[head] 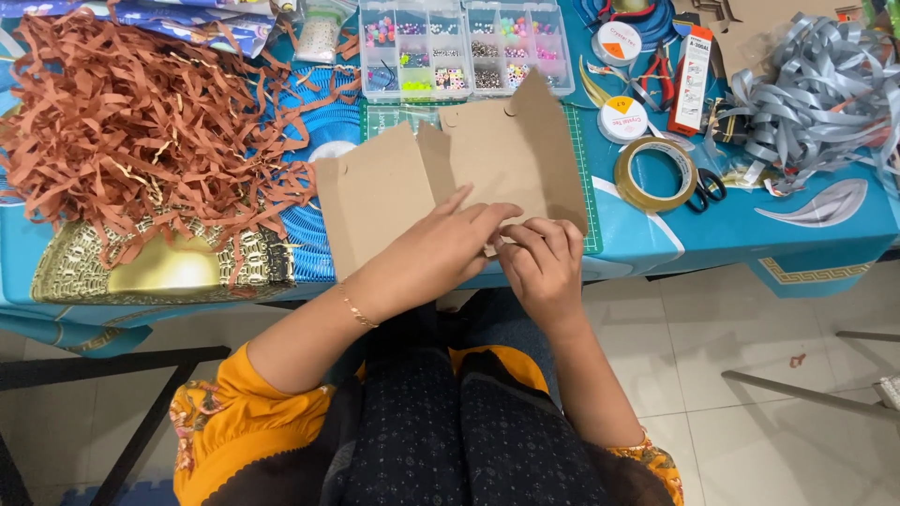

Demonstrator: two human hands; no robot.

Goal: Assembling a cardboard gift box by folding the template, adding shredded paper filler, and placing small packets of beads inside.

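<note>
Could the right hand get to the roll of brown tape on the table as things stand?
Probably yes. The right hand is pinching the lower edge of the brown cardboard piece, so it would have to let go first. The tape roll lies flat just to its right, with only bare table between them.

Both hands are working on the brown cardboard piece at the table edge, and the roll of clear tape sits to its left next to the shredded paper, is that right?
Not quite. The head view shows the tape roll to the right of the cardboard piece, beside the black scissors; the shredded paper lies on the left. Both the left hand and right hand are on the cardboard.

Slim red/white box (693, 66) top right, by pliers; two round white/orange-labelled spools (617, 42) nearby.
</note>
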